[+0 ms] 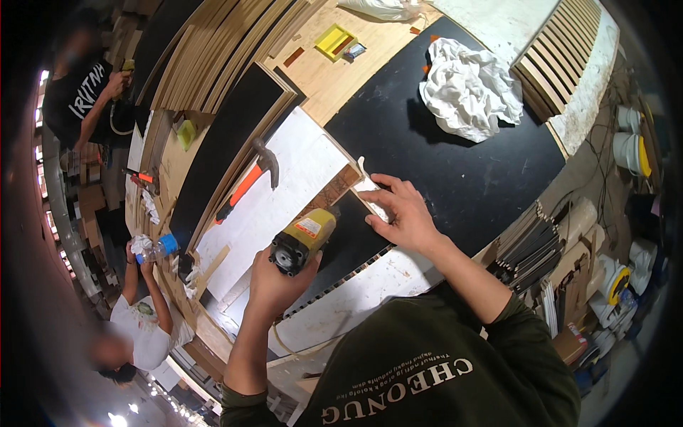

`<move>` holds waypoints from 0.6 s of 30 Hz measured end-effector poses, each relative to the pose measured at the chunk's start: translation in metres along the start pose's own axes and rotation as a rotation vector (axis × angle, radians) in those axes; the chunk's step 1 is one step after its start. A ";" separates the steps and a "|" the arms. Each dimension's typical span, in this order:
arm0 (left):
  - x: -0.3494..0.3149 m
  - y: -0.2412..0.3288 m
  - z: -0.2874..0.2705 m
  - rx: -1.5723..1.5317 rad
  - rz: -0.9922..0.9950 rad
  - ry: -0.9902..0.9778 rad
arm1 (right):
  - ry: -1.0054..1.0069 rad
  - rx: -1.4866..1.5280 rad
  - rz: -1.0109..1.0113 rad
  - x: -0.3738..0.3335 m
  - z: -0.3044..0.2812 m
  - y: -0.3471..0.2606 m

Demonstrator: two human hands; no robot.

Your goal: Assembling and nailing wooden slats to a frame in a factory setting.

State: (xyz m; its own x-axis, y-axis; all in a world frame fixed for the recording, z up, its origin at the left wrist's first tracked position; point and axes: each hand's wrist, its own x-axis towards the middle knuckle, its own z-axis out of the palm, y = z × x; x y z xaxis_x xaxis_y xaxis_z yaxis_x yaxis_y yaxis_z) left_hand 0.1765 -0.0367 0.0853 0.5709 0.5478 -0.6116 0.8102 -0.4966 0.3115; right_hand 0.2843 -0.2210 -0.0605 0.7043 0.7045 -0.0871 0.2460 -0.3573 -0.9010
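Observation:
My left hand (273, 293) grips a yellow and black nail gun (304, 238), its bolted black cap facing up toward me. The gun's nose is hidden beneath its body, over a narrow wooden frame piece (333, 186). Across from it, my right hand (405, 215) pinches a pale narrow strip (371, 193) between thumb and fingers. That strip lies along the edge of a large black panel (455, 181). A claw hammer (245, 186) with an orange and black handle rests on a white board (310, 151), left of the nail gun.
A crumpled white cloth (469, 92) lies on the black panel. Stacked boards (213, 50) fill the upper left; a slatted wooden piece (558, 60) stands upper right. A yellow tray (335, 42) sits at the far side. Two people work at left, one holding a bottle (158, 248).

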 end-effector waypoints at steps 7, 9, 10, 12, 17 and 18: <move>0.003 0.015 0.001 -0.139 0.077 -0.052 | 0.008 0.003 0.012 -0.002 -0.002 -0.003; 0.006 0.016 0.001 -0.138 0.090 -0.050 | 0.006 -0.006 0.014 -0.002 -0.002 -0.004; 0.007 0.020 0.001 -0.122 0.097 -0.053 | 0.009 -0.002 0.016 -0.002 -0.003 -0.004; 0.009 0.024 0.001 -0.102 0.104 -0.056 | 0.012 0.011 0.007 -0.001 -0.003 -0.002; 0.014 0.025 0.002 -0.027 0.130 -0.058 | 0.009 0.021 0.016 -0.002 -0.001 0.001; 0.014 0.026 0.003 -0.027 0.130 -0.061 | -0.009 0.036 0.029 -0.002 -0.002 0.001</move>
State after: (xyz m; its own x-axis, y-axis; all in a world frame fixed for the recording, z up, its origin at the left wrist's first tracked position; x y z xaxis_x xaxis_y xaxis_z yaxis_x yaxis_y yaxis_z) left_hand 0.2050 -0.0435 0.0827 0.6628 0.4376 -0.6076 0.7336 -0.5421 0.4098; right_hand 0.2845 -0.2238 -0.0602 0.7046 0.6999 -0.1173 0.2011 -0.3553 -0.9129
